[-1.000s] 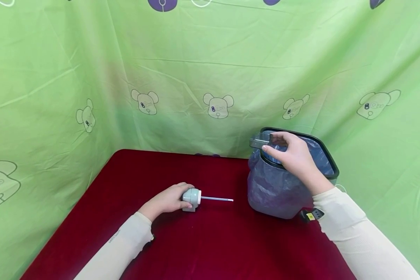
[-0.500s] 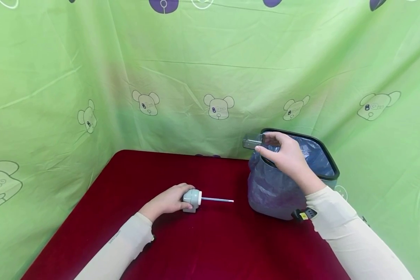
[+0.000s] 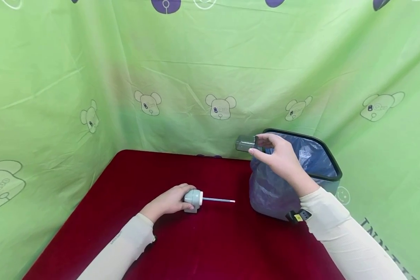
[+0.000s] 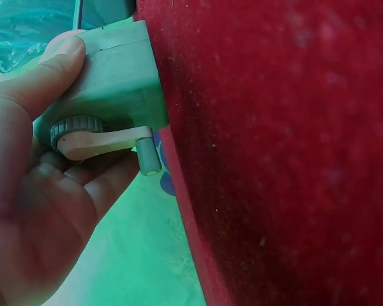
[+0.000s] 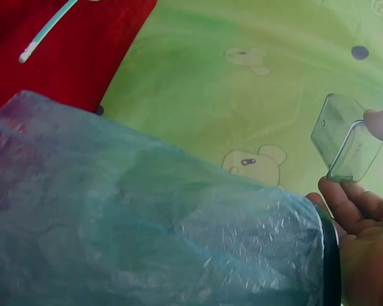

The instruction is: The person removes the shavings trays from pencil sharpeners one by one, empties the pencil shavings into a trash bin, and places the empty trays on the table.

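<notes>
My left hand (image 3: 169, 200) grips a pale green crank pencil sharpener (image 3: 193, 198) on the red table. A pencil (image 3: 218, 200) sticks out of its front, pointing right. In the left wrist view, the thumb lies over the sharpener's top near the pencil end, and the crank handle (image 4: 108, 141) shows at the back. My right hand (image 3: 280, 157) pinches a clear, smoky plastic shavings drawer (image 3: 245, 143) between thumb and fingers. It is held up at the left edge of the bin (image 3: 273, 194). In the right wrist view the drawer (image 5: 348, 137) looks see-through.
The bin, with a black rim (image 3: 294, 134) and a bluish plastic liner (image 5: 179, 204), stands at the table's right side. Green cloth (image 3: 182, 70) with bear faces hangs behind and at both sides. Red cloth covers the table (image 3: 210, 245).
My right hand has moved left with the shavings drawer, from over the bin's opening to just past its left rim. The left hand keeps its hold on the sharpener and has hardly moved.
</notes>
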`<state>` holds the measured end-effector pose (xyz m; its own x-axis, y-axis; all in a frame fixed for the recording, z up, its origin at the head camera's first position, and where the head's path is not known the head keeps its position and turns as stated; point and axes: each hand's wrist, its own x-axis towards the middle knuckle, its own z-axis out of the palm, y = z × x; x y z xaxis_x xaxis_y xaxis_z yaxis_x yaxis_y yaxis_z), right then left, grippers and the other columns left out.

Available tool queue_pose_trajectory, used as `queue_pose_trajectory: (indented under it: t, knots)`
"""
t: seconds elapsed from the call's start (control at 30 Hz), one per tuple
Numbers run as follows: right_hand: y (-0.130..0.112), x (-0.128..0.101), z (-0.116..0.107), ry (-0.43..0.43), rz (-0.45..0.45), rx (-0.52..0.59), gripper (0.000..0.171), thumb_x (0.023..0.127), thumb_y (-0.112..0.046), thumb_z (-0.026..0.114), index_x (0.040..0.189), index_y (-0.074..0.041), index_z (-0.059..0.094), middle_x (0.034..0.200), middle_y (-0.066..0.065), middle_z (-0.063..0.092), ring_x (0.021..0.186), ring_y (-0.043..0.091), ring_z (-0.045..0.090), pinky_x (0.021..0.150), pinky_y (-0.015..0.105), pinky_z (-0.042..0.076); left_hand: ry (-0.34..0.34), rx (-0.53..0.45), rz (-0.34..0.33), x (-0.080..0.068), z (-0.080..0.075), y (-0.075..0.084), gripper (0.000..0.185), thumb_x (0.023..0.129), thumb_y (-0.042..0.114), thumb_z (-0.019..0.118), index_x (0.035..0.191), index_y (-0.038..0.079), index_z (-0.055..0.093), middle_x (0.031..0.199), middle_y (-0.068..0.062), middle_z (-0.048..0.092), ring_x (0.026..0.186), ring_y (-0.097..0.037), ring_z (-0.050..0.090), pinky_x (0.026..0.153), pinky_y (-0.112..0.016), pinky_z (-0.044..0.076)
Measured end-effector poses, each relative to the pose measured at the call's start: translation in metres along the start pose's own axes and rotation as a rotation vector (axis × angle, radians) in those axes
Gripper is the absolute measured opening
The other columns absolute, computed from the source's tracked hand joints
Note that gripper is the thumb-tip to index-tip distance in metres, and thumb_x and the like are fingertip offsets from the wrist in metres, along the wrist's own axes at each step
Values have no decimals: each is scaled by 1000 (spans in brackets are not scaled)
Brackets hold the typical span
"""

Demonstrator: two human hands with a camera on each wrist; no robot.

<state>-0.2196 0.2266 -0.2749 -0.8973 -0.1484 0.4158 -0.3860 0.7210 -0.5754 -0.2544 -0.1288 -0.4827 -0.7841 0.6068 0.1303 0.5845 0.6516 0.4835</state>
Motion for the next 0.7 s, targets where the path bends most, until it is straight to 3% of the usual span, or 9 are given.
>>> queue_pose_trajectory:
  t: [0.3,0.7]
  knots:
    - [-8,-3,6,-27,12,26,62,90,-49,77,138,-14,61,125,7,68,120,35,62,101,55,48,-7,-8,-7,1,1,-1,64,87,32,83,141,11,56,126,-2,62,106,-15,59,96,-39,51]
    - [-13,-2,19,-16,-58,37,58,89,-40,79,136,-11,62,122,9,69,113,32,64,99,52,49,-9,-9,-14,2,2,-5,66,88,34,82,142,10,55,126,-1,61,107,-14,59,97,-37,51]
